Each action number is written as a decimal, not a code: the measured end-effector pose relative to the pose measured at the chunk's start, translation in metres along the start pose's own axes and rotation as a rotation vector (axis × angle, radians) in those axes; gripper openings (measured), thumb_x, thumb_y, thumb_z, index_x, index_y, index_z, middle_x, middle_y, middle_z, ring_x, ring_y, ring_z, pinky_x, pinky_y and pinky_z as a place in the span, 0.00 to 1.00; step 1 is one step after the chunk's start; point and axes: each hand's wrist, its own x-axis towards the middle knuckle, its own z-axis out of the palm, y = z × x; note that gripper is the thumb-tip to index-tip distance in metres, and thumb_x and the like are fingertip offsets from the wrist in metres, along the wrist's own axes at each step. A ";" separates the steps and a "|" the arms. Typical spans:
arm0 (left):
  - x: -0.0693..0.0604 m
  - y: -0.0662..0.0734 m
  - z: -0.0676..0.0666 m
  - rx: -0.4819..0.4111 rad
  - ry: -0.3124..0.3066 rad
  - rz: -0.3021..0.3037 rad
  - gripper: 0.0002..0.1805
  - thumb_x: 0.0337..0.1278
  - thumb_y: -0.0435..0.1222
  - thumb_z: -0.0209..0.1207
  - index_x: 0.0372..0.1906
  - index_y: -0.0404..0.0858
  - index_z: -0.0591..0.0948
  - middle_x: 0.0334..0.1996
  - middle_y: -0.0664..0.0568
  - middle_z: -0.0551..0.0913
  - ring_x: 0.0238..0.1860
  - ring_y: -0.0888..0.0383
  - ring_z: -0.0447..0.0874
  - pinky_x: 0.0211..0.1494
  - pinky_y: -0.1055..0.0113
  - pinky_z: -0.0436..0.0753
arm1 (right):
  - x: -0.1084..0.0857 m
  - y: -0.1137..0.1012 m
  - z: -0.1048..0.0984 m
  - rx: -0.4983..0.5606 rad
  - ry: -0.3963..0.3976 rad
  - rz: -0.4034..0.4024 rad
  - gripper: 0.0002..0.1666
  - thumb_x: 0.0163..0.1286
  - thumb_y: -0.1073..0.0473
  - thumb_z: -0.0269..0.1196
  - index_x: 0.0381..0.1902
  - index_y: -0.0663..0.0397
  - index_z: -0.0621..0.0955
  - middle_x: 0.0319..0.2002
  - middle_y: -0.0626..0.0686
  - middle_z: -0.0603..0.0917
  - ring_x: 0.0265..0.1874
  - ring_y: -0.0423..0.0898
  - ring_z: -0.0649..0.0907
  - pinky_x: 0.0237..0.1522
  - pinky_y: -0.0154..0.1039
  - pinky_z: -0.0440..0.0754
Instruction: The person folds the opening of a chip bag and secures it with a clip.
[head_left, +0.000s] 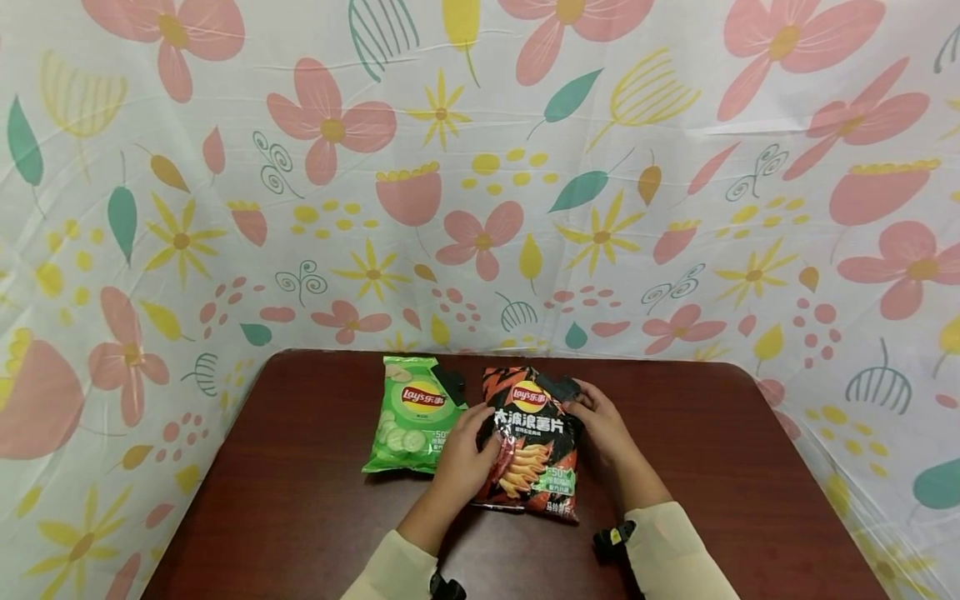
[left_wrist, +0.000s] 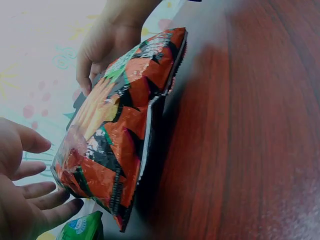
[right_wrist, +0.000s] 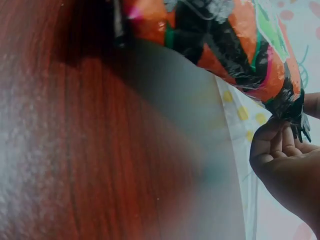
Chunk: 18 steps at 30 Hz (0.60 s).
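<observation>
A black and orange-red bag of potato chips [head_left: 525,454] lies on the table between the two hands. My left hand [head_left: 467,450] touches its left side; in the left wrist view the fingers [left_wrist: 42,192] are spread and fairly straight. At the bag's upper right corner sits a black clip [head_left: 558,388], which shows prongs in the right wrist view. My right hand [head_left: 603,425] pinches this clip at the corner with thumb and fingers [right_wrist: 282,142]. Left of them lies a green bag of potato chips [head_left: 408,421], with another black clip [head_left: 452,386] on its upper right corner.
The dark red-brown wooden table [head_left: 300,517] has its far edge close behind the bags. A white flower-printed cloth [head_left: 480,183] hangs behind and around the table. Black straps [head_left: 613,537] sit at the wrists over cream sleeves.
</observation>
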 end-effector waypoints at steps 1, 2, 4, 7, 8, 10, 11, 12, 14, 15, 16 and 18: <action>0.000 0.000 0.000 0.005 0.000 0.005 0.26 0.69 0.37 0.59 0.69 0.37 0.74 0.72 0.41 0.70 0.70 0.40 0.72 0.68 0.41 0.75 | 0.001 0.001 0.000 -0.005 0.000 0.003 0.33 0.77 0.59 0.57 0.77 0.54 0.64 0.64 0.63 0.77 0.48 0.34 0.79 0.49 0.32 0.77; 0.000 -0.001 0.001 0.013 -0.002 0.007 0.26 0.68 0.36 0.59 0.69 0.36 0.75 0.72 0.41 0.70 0.70 0.40 0.72 0.68 0.41 0.75 | 0.002 0.002 -0.001 -0.012 -0.003 0.004 0.33 0.77 0.60 0.56 0.77 0.54 0.63 0.65 0.64 0.76 0.48 0.34 0.78 0.49 0.32 0.77; -0.001 -0.001 0.002 0.021 -0.006 0.010 0.26 0.67 0.35 0.60 0.69 0.36 0.75 0.71 0.40 0.71 0.70 0.39 0.72 0.68 0.41 0.74 | 0.003 0.004 -0.001 -0.019 -0.002 0.010 0.34 0.77 0.61 0.55 0.78 0.53 0.61 0.65 0.64 0.75 0.48 0.35 0.78 0.49 0.32 0.77; -0.001 -0.001 0.003 0.031 -0.024 0.000 0.27 0.65 0.35 0.60 0.69 0.37 0.75 0.72 0.40 0.70 0.70 0.39 0.72 0.68 0.41 0.74 | 0.004 0.006 -0.002 -0.010 0.004 0.021 0.35 0.77 0.63 0.54 0.79 0.52 0.61 0.64 0.66 0.75 0.47 0.36 0.78 0.48 0.32 0.76; -0.002 -0.001 0.004 0.032 -0.031 -0.003 0.28 0.65 0.35 0.60 0.70 0.37 0.74 0.72 0.40 0.70 0.71 0.39 0.71 0.68 0.41 0.74 | 0.005 0.007 -0.003 -0.012 0.003 0.022 0.35 0.77 0.63 0.53 0.79 0.53 0.60 0.64 0.66 0.75 0.46 0.36 0.78 0.48 0.32 0.75; -0.002 -0.001 0.004 0.038 -0.044 -0.007 0.28 0.65 0.35 0.60 0.70 0.37 0.74 0.73 0.40 0.69 0.71 0.39 0.70 0.69 0.41 0.74 | 0.005 0.008 -0.003 -0.012 0.005 0.028 0.35 0.77 0.63 0.53 0.79 0.53 0.60 0.65 0.67 0.74 0.46 0.37 0.78 0.47 0.33 0.74; -0.002 -0.001 0.005 0.042 -0.051 -0.011 0.28 0.65 0.35 0.60 0.70 0.38 0.74 0.73 0.41 0.69 0.72 0.39 0.70 0.68 0.41 0.74 | 0.006 0.008 -0.003 -0.011 0.010 0.034 0.35 0.77 0.63 0.53 0.79 0.54 0.60 0.65 0.67 0.74 0.45 0.36 0.78 0.47 0.33 0.74; -0.002 -0.001 0.005 0.045 -0.055 -0.008 0.29 0.65 0.35 0.60 0.71 0.38 0.73 0.73 0.41 0.68 0.72 0.39 0.70 0.68 0.40 0.74 | 0.006 0.009 -0.003 -0.015 0.013 0.036 0.35 0.77 0.63 0.53 0.79 0.54 0.60 0.66 0.67 0.74 0.45 0.35 0.78 0.46 0.33 0.73; -0.002 -0.002 0.006 0.051 -0.062 -0.006 0.29 0.65 0.35 0.59 0.70 0.37 0.73 0.73 0.41 0.68 0.72 0.39 0.70 0.68 0.41 0.74 | 0.007 0.010 -0.003 -0.014 0.011 0.039 0.36 0.77 0.63 0.52 0.79 0.56 0.58 0.68 0.68 0.72 0.44 0.33 0.78 0.46 0.32 0.73; -0.002 -0.002 0.007 0.051 -0.065 -0.006 0.29 0.65 0.35 0.59 0.70 0.37 0.74 0.73 0.41 0.68 0.72 0.39 0.70 0.68 0.41 0.74 | 0.007 0.010 -0.003 -0.003 0.011 0.039 0.36 0.77 0.64 0.52 0.79 0.57 0.58 0.69 0.69 0.72 0.44 0.32 0.78 0.47 0.31 0.74; -0.002 -0.002 0.007 0.050 -0.067 -0.007 0.29 0.65 0.35 0.59 0.70 0.37 0.74 0.74 0.41 0.68 0.72 0.39 0.70 0.67 0.41 0.75 | 0.008 0.011 -0.003 0.011 0.012 0.040 0.36 0.77 0.64 0.52 0.79 0.58 0.57 0.69 0.69 0.71 0.43 0.31 0.78 0.47 0.30 0.74; -0.003 -0.002 0.008 0.047 -0.071 -0.009 0.28 0.65 0.35 0.59 0.70 0.38 0.74 0.74 0.41 0.68 0.71 0.39 0.70 0.67 0.41 0.75 | 0.009 0.012 -0.002 0.038 0.009 0.035 0.36 0.77 0.66 0.51 0.79 0.60 0.56 0.70 0.71 0.70 0.43 0.29 0.79 0.47 0.27 0.75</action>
